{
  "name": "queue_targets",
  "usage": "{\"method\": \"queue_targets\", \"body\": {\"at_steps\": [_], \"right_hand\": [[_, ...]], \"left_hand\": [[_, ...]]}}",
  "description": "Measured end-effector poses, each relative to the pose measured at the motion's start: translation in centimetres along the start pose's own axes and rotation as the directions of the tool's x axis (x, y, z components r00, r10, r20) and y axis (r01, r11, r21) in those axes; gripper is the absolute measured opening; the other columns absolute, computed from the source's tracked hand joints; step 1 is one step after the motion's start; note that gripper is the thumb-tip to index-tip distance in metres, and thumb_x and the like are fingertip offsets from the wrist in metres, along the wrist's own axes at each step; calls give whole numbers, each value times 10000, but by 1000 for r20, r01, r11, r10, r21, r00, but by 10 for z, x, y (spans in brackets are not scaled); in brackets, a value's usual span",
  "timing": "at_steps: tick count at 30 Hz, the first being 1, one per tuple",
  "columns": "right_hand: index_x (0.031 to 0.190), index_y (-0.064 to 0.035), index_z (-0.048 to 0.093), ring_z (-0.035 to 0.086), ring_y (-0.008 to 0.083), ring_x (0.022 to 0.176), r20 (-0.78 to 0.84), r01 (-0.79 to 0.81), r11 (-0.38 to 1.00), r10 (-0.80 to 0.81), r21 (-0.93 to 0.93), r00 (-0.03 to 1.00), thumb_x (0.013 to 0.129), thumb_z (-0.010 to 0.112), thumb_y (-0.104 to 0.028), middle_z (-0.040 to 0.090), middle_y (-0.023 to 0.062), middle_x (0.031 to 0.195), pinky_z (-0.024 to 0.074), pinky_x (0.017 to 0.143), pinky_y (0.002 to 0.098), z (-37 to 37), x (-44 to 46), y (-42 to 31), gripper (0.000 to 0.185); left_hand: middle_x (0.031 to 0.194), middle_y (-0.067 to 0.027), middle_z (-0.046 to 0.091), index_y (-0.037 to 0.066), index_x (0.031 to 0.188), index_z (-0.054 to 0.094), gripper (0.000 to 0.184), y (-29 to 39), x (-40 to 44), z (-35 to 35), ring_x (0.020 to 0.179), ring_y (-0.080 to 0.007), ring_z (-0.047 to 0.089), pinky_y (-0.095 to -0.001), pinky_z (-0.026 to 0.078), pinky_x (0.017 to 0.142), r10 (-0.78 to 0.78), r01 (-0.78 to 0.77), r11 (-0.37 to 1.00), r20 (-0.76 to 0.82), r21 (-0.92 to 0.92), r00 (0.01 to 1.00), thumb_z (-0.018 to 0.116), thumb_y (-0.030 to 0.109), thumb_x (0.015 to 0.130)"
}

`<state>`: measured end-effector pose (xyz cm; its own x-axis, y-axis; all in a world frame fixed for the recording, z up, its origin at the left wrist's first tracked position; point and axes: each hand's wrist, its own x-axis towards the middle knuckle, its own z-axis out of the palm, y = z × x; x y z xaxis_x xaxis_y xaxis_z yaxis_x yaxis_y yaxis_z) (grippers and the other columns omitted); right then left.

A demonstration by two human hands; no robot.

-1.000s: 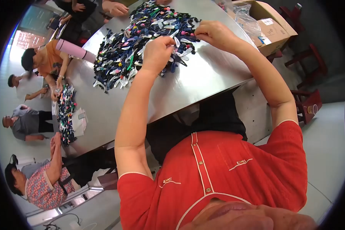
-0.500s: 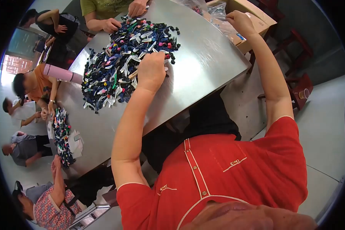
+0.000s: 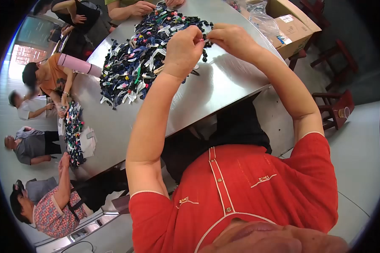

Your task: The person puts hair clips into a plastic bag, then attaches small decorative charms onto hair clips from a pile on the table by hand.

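Both hands (image 3: 183, 51) close together near hair clips (image 3: 133, 65)

The red shirt (image 3: 257, 198) is short-sleeved — cream-piped, with a buttoned front.

To the right of the right hand (image 3: 232, 40), beside the table (image 3: 114, 137), sits a cardboard box (image 3: 297, 33) with a white label; clear plastic bags (image 3: 261, 21) lie between hand and box. Farther right are two dark red stools: one stool (image 3: 346, 57) past the box, the other stool (image 3: 348, 103) closer to the wearer than the hand, bearing a clear cup (image 3: 346, 112). Well left of the left hand (image 3: 183, 50) is a pink bottle (image 3: 74, 63), with a person in orange (image 3: 50, 80) just beyond. White papers (image 3: 86, 147) lie left of that hand, nearer the wearer. Farther left are people in grey (image 3: 33, 145) and a patterned shirt (image 3: 57, 213).
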<state>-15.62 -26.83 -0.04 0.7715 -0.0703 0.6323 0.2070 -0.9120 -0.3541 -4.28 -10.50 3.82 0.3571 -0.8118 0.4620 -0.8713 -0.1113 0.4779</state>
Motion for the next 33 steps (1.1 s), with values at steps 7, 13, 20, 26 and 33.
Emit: {"method": "queue_targets", "body": {"at_steps": [7,13,20,26,33], "right_hand": [[927,-87,711,652,360,898,-134,-300,933,277,-198,951,924,583,-190,670,126,953,525,792,445,-14,-34,47,164],[959,-70,737,660,323,833,-219,-338,912,290,-232,932,896,664,-165,693,119,913,520,766,389,-45,-56,52,136],[933,-106,742,669,342,886,-436,-535,768,372,-352,820,890,629,-259,703,129,935,538,800,428,-86,-60,142,195],[996,-65,739,683,326,913,-184,-502,758,470,-417,863,897,665,-226,715,136,988,537,805,408,-66,-40,127,203],[1001,-71,696,654,320,897,213,-29,998,43,-64,976,872,656,-116,656,118,996,517,800,402,-16,0,46,141]], "left_hand": [[996,-113,672,51,1014,699,188,-49,25,38,967,-315,634,-426,515,852,422,-412,880,6,238,906,607,87,854],[935,-114,689,77,871,707,110,-50,42,58,927,-343,638,-451,517,814,121,-208,900,238,383,964,605,94,833],[810,-130,689,63,872,681,129,-52,29,41,836,-349,642,-446,512,760,40,-106,954,230,280,972,577,31,804],[997,-157,693,46,1015,690,205,-71,18,9,926,-332,661,-382,516,834,-32,36,998,84,-45,996,525,20,895],[1103,-163,584,85,1091,702,314,-38,-39,-16,1046,-344,594,-428,497,903,-69,-3,949,220,315,973,732,239,819]]}}
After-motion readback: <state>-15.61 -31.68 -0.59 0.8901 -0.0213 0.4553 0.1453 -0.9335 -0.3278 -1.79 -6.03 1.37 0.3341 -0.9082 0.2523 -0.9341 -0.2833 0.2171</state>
